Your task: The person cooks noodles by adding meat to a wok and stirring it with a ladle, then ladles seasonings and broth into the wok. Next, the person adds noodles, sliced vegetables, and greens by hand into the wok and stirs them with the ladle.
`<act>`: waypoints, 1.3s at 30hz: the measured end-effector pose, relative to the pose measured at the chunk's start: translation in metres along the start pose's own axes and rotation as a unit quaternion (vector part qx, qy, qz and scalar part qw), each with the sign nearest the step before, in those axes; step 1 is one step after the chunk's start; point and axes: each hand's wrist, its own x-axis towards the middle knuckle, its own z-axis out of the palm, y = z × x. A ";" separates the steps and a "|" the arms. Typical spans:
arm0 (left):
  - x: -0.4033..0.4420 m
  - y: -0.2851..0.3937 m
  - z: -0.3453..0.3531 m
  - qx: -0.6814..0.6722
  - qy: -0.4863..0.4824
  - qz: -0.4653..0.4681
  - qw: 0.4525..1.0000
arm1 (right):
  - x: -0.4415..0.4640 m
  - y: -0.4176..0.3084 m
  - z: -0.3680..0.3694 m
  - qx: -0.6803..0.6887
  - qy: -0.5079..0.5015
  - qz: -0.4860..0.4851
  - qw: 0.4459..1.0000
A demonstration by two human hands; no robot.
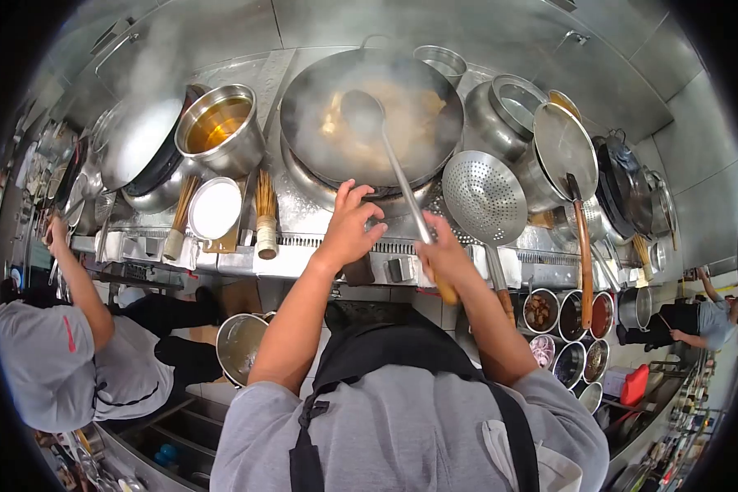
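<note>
A person's right hand (444, 256) grasps the handle of a long ladle (399, 170), its bowl inside a wide wok (298, 123), where steam blurs the pale food (422, 111). The left hand (353, 230), released and holding nothing, is raised with fingers parted at the wok's near edge; whether the fingertips touch the rim cannot be told. Just right of the wok, a perforated skimmer (484, 197) points its handle toward the person. Left of the wok stands a metal pot (231, 160) of amber liquid; nearer the person are a bamboo brush (266, 215) and a round white container (215, 208). Farther right of the wok, a fine-mesh strainer (564, 148) tilts above food pots (541, 312). Well left of the wok, a co-worker (57, 353) in grey reaches out an arm.
</note>
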 end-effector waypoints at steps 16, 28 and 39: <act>-0.003 -0.009 -0.004 0.002 0.025 0.042 0.999 | -0.024 -0.011 -0.005 -0.083 -0.033 0.001 0.996; -0.006 -0.007 -0.007 -0.015 0.014 0.023 1.000 | -0.027 0.029 -0.018 -0.216 0.048 -0.115 0.968; -0.004 -0.008 -0.003 -0.005 0.016 0.029 0.999 | 0.042 0.014 -0.006 -0.241 0.133 -0.118 0.954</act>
